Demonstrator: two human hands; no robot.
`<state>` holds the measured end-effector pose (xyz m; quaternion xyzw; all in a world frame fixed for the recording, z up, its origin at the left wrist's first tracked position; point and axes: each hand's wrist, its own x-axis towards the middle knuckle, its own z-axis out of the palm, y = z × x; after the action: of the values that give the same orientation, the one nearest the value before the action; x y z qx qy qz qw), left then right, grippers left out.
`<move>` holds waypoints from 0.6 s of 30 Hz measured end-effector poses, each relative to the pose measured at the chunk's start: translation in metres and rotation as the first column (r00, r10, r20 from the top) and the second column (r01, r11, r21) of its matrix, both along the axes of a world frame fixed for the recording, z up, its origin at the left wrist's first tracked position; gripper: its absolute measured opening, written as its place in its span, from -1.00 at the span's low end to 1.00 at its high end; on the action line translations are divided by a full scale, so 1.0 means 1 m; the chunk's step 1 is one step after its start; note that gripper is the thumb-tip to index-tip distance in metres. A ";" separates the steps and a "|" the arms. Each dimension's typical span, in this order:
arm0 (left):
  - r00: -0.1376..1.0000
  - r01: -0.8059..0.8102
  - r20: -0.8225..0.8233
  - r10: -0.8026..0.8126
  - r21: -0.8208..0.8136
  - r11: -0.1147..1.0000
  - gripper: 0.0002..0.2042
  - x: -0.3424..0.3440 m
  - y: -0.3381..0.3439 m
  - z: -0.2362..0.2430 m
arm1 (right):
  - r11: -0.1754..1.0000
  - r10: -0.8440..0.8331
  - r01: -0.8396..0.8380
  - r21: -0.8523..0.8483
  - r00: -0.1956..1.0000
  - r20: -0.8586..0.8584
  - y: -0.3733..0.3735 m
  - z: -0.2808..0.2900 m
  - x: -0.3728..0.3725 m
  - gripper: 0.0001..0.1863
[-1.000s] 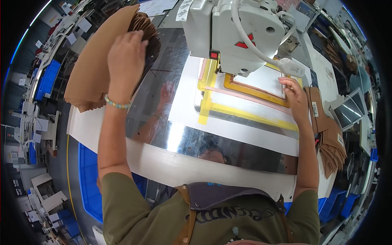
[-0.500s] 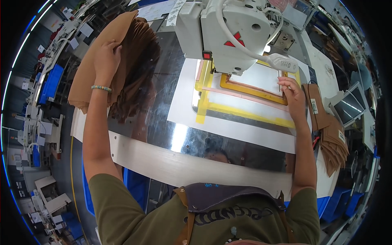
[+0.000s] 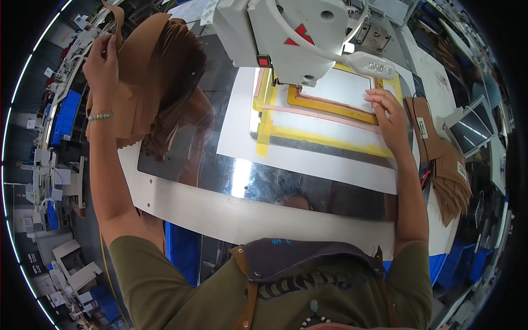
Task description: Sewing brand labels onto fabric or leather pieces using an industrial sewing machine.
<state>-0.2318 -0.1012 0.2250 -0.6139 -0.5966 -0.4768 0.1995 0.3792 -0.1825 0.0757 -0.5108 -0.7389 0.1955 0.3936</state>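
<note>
My left hand (image 3: 102,63) is at the far left, its fingers closed on the edge of a brown sheet (image 3: 118,19) that curls up from the stack. Beneath and beside it is a thick, fanned stack of brown sheets (image 3: 146,60), cloth or leather, I cannot tell which. My right hand (image 3: 391,118) has its fingers bent around the right end of a yellow-edged clamp frame (image 3: 330,108). White material shows inside that frame. Above it hangs the white head of a sewing machine (image 3: 297,33); its needle area is hard to make out.
Yellow tape (image 3: 324,142) borders a plate on white sheeting (image 3: 236,132), over a shiny metal table top (image 3: 181,159). More brown pieces (image 3: 452,179) with labels lie at the right, near a tilted screen (image 3: 476,132). A white cable-fed box (image 3: 371,65) juts out from the machine head.
My left hand has moved left and farther away, lifting a brown sheet's edge off the stack. The right hand stays at the frame. The whole view has shifted slightly.
</note>
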 end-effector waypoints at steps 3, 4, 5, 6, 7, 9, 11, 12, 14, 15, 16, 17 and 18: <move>0.855 0.095 -0.492 -0.162 -0.158 0.983 -0.86 0.032 -0.059 -0.037 | 0.998 0.041 -0.043 0.054 0.999 0.034 -0.003 0.005 -0.009 -0.80; 0.767 0.115 -0.594 -0.244 -0.247 0.962 -0.86 0.039 -0.082 -0.054 | 0.994 0.060 -0.064 0.084 0.997 0.047 -0.003 0.005 -0.013 -0.80; 0.655 0.200 -0.644 -0.395 -0.356 0.913 -0.84 0.059 -0.100 -0.068 | 0.990 0.068 -0.075 0.116 0.996 0.065 -0.004 0.005 -0.015 -0.80; 0.566 0.312 -0.666 -0.486 -0.373 0.874 -0.78 0.063 -0.114 -0.087 | 0.986 0.100 -0.110 0.122 0.991 0.084 -0.003 0.007 -0.020 -0.82; 0.541 0.234 -0.657 -0.525 -0.482 0.845 -0.73 0.067 -0.133 -0.108 | 0.988 0.094 -0.104 0.114 0.992 0.089 -0.005 0.008 -0.024 -0.82; 0.585 0.264 -0.541 -0.604 -0.578 0.772 -0.71 0.072 -0.163 -0.138 | 0.941 0.207 -0.267 0.209 0.941 0.268 -0.007 0.014 -0.038 -0.81; 0.683 0.242 -0.506 -0.528 -0.525 0.816 -0.70 0.075 -0.182 -0.156 | 0.919 0.271 -0.348 0.185 0.899 0.344 -0.015 0.022 -0.061 -0.80; 0.685 0.247 -0.498 -0.532 -0.528 0.813 -0.70 0.075 -0.186 -0.158 | 0.889 0.332 -0.427 0.164 0.849 0.411 -0.018 0.024 -0.074 -0.79; 0.710 0.245 -0.501 -0.495 -0.483 0.840 -0.73 0.076 -0.194 -0.155 | 0.848 0.360 -0.493 0.195 0.805 0.472 -0.019 0.022 -0.100 -0.78; 0.711 0.248 -0.498 -0.496 -0.483 0.840 -0.73 0.076 -0.198 -0.155 | 0.800 0.380 -0.556 0.225 0.760 0.528 -0.019 0.019 -0.113 -0.77; 0.736 0.223 -0.496 -0.461 -0.465 0.857 -0.75 0.075 -0.203 -0.154 | 0.800 0.380 -0.557 0.223 0.758 0.530 -0.018 0.018 -0.127 -0.77; 0.758 0.200 -0.494 -0.427 -0.446 0.872 -0.77 0.074 -0.207 -0.154 | 0.776 0.342 -0.569 0.273 0.742 0.577 -0.017 0.015 -0.141 -0.76; 0.757 0.204 -0.494 -0.429 -0.445 0.872 -0.77 0.072 -0.212 -0.153 | 0.748 0.300 -0.581 0.321 0.726 0.618 -0.016 0.011 -0.154 -0.75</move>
<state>-0.1602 -0.3131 0.0725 -0.8484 -0.4703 -0.1754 0.1684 0.2254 -0.1982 0.0868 -0.2274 -0.9444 -0.0579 0.2303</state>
